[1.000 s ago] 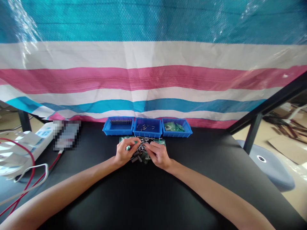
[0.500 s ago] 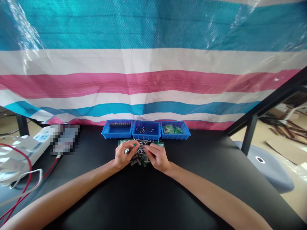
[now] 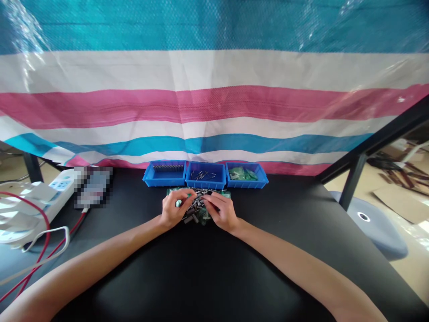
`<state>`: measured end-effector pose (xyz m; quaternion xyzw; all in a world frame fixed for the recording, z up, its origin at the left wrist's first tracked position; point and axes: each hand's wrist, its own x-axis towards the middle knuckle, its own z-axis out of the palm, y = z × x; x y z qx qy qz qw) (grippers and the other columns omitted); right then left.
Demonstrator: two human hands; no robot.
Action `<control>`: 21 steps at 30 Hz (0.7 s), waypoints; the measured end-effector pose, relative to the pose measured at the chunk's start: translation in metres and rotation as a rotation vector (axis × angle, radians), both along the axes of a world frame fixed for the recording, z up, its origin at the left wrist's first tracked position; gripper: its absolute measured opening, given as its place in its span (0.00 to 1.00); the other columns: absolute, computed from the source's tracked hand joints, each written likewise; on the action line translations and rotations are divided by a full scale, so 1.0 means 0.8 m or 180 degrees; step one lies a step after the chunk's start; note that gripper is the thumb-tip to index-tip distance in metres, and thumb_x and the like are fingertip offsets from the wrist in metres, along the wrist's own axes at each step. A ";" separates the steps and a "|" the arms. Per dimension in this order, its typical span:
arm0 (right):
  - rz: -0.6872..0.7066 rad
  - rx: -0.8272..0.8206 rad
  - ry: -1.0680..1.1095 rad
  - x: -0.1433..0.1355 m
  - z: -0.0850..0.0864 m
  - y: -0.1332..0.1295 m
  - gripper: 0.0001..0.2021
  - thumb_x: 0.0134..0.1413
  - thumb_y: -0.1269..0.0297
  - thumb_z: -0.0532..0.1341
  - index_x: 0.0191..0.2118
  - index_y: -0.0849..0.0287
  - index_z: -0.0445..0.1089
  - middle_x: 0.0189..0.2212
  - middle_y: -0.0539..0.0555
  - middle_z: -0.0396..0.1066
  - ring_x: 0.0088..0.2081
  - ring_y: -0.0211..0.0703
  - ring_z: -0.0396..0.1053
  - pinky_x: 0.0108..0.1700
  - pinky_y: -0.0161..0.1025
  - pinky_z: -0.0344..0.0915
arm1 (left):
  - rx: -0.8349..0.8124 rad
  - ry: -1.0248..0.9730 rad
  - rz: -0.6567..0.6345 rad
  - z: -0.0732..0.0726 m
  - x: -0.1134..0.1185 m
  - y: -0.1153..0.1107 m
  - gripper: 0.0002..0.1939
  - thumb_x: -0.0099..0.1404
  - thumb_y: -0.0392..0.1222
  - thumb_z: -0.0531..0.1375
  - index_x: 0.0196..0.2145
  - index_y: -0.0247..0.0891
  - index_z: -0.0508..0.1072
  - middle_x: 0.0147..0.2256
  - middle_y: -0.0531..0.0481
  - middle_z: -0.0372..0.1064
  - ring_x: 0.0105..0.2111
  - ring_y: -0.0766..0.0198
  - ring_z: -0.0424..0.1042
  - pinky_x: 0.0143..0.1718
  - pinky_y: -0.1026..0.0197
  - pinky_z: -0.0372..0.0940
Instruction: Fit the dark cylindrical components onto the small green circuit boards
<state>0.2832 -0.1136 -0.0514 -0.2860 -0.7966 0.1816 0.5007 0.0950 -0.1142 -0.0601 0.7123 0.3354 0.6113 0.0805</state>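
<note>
Head view: around the heap of small parts [image 3: 196, 208], left hand [image 3: 172, 209] at nine o'clock, right hand [image 3: 224, 212] at three, both pinched narrow; holding anything, I can't tell. Blue bin [image 3: 205, 184] at twelve.

Sheet [image 3: 208, 105] hangs behind the table [image 3: 284, 201]; I note teal, white and pink bands, shine at upper corners. Table, left side: white power strip [image 3: 60, 184], set slantwise, bulky plugs [image 3: 35, 194] seated. Just beside it, a device [image 3: 93, 190], detail obscured; red cable [image 3: 79, 220] at its near end. White cable [image 3: 68, 239] loops nearby, crossing red. Right, beyond black frame [image 3: 353, 183]: grey stool [image 3: 382, 237], flat cardboard [image 3: 402, 203] on floor; dark clutter [image 3: 387, 164] behind, too indistinct for me to name.
</note>
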 end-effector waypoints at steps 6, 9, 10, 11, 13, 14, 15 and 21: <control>0.0023 -0.0038 -0.0006 0.000 -0.002 0.001 0.10 0.63 0.69 0.55 0.44 0.61 0.73 0.29 0.55 0.71 0.29 0.39 0.69 0.32 0.35 0.68 | -0.0059 -0.0035 -0.0008 0.000 0.000 0.000 0.13 0.59 0.31 0.65 0.35 0.38 0.63 0.31 0.51 0.78 0.30 0.66 0.78 0.30 0.66 0.70; 0.0007 -0.0047 -0.0045 0.000 -0.003 0.002 0.10 0.63 0.68 0.55 0.45 0.60 0.72 0.30 0.55 0.72 0.29 0.39 0.70 0.33 0.35 0.69 | -0.0073 -0.0062 0.0040 0.001 0.000 0.000 0.12 0.59 0.33 0.65 0.34 0.38 0.62 0.31 0.51 0.78 0.30 0.66 0.78 0.31 0.66 0.71; 0.0006 -0.0054 -0.0057 0.000 -0.003 0.002 0.10 0.63 0.67 0.55 0.44 0.60 0.72 0.30 0.55 0.72 0.30 0.39 0.70 0.33 0.35 0.69 | -0.0067 -0.0065 0.0048 0.002 0.001 0.000 0.12 0.60 0.33 0.64 0.34 0.38 0.62 0.30 0.51 0.78 0.30 0.66 0.78 0.31 0.66 0.71; 0.0011 -0.0061 -0.0068 0.000 -0.003 0.003 0.10 0.63 0.67 0.55 0.44 0.60 0.72 0.31 0.55 0.73 0.31 0.40 0.71 0.34 0.36 0.70 | -0.0063 -0.0065 0.0051 0.002 0.001 0.000 0.12 0.60 0.33 0.64 0.34 0.38 0.62 0.30 0.50 0.78 0.30 0.66 0.78 0.31 0.66 0.71; 0.0038 -0.0086 -0.0084 -0.001 -0.003 0.003 0.09 0.63 0.68 0.55 0.44 0.60 0.72 0.33 0.56 0.73 0.33 0.40 0.72 0.36 0.36 0.71 | -0.0042 -0.0062 0.0050 0.002 0.001 0.000 0.12 0.60 0.33 0.64 0.34 0.37 0.62 0.30 0.50 0.78 0.30 0.66 0.78 0.31 0.66 0.71; 0.0053 -0.0103 -0.0093 -0.001 -0.003 0.004 0.09 0.63 0.68 0.55 0.44 0.60 0.72 0.33 0.56 0.74 0.34 0.41 0.73 0.37 0.37 0.71 | -0.0035 -0.0062 0.0055 0.002 0.001 0.000 0.12 0.60 0.33 0.64 0.34 0.37 0.63 0.30 0.50 0.78 0.30 0.66 0.78 0.31 0.66 0.71; 0.0063 -0.0121 -0.0099 -0.001 -0.003 0.004 0.09 0.63 0.68 0.55 0.43 0.60 0.72 0.33 0.56 0.74 0.34 0.41 0.73 0.38 0.37 0.71 | -0.0030 -0.0061 0.0062 0.002 0.001 0.000 0.12 0.60 0.33 0.64 0.34 0.37 0.63 0.30 0.50 0.78 0.30 0.66 0.78 0.31 0.66 0.71; 0.0044 -0.0147 -0.0093 -0.001 -0.003 0.003 0.08 0.63 0.69 0.55 0.42 0.61 0.71 0.33 0.56 0.74 0.34 0.41 0.73 0.37 0.37 0.71 | -0.0083 -0.0048 0.0075 -0.001 0.001 0.000 0.12 0.60 0.33 0.64 0.36 0.38 0.63 0.31 0.50 0.78 0.29 0.67 0.77 0.29 0.67 0.70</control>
